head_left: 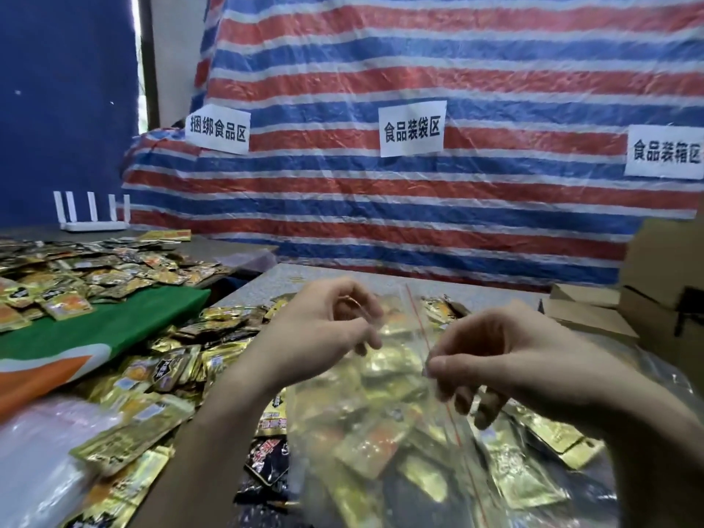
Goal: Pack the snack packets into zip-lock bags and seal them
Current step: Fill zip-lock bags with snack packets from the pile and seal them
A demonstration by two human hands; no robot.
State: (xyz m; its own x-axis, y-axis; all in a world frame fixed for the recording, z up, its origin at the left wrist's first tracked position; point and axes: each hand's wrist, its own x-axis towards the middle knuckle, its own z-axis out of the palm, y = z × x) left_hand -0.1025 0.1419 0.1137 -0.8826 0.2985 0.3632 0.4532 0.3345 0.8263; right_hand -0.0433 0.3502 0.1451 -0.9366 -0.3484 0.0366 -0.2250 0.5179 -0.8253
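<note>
The red zip strip [419,322] of a clear zip-lock bag [381,413] is pinched between thumb and forefinger of the right hand [506,360], while the bag's upper edge is gripped by the curled fingers of the left hand [320,325]. The bag is held over the grey table [289,280], directly before the person, and is filled with gold snack packets [384,360]; whether the strip is pressed fully closed cannot be told. Loose packets [171,375] are heaped on the table to the left and under the bag. A stack of clear plastic [38,451] is seen at the lower left edge, cardboard boxes [594,318] at the right edge. Bare tabletop is left only at the far side, before a striped tarpaulin [419,207].
</note>
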